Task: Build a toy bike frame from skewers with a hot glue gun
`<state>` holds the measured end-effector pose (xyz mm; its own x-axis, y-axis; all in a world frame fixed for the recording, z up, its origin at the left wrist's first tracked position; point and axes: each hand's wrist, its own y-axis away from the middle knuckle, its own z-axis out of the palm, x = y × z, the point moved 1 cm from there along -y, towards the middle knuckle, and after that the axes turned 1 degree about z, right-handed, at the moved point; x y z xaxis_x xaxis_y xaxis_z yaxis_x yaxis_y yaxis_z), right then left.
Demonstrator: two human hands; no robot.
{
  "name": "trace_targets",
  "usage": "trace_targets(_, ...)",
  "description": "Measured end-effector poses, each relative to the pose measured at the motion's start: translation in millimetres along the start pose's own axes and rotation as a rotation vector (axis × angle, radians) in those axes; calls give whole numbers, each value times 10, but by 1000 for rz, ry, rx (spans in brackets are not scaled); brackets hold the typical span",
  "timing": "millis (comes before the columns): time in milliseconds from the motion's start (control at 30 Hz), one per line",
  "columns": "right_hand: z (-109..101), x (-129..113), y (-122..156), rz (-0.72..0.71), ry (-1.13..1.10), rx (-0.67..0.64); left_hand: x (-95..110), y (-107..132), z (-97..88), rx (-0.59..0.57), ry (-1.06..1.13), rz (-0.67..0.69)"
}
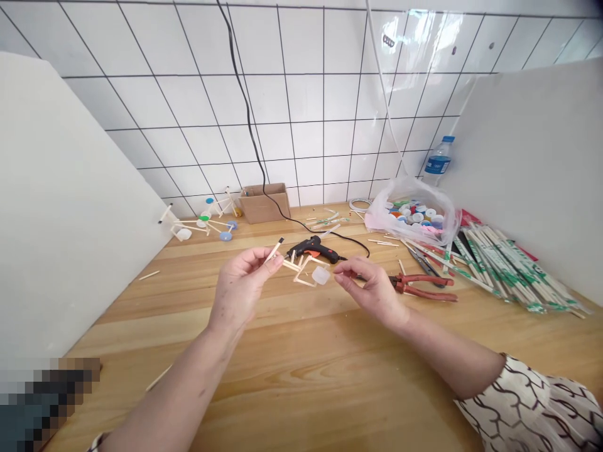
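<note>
Bag [404, 188], clear plastic, right rear: full of mixed-color bottle caps [419, 216]. Cardboard box [266, 207] at wall, contents hard to see. Wrapped packets [513, 267], far right, hold wooden sticks. Left hand [245, 276] pinches stick frame [298, 269] mid-table, in front of glue gun [319, 248]. Right hand [370, 289]: thumb and fingertips nearly together beside frame's white cap [321, 275]; can't tell if gripping anything.

Stick frame [298, 274] in left fingers [272, 267]
</note>
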<state>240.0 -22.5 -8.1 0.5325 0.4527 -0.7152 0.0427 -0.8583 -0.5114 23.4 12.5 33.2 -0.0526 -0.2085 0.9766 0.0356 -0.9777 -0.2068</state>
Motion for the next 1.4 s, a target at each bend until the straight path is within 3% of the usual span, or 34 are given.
trace_targets(133, 142, -85, 49, 33, 24, -37, 17, 58, 45, -5, 1, 22)
trace_targets(367, 218, -323, 65, 391, -315, -249, 38, 144, 114, -3, 12, 71)
trace_targets(633, 233, -386, 25, 546, -480, -235, -23, 218, 154, -35, 45, 65)
trace_targets(867, 278, -378, 62, 581, -454, -113, -52, 246, 188, -64, 32, 77)
trace_targets(1033, 242, -426, 116, 494, -525, -145, -91, 205, 165, -26, 34, 90)
trace_targets(1200, 71, -506, 96, 366, -565, -133, -103, 102, 84, 69, 78, 79)
trace_targets(1400, -255, -467, -70, 295, -480, 103, -132, -27, -14, 177, 154, 37)
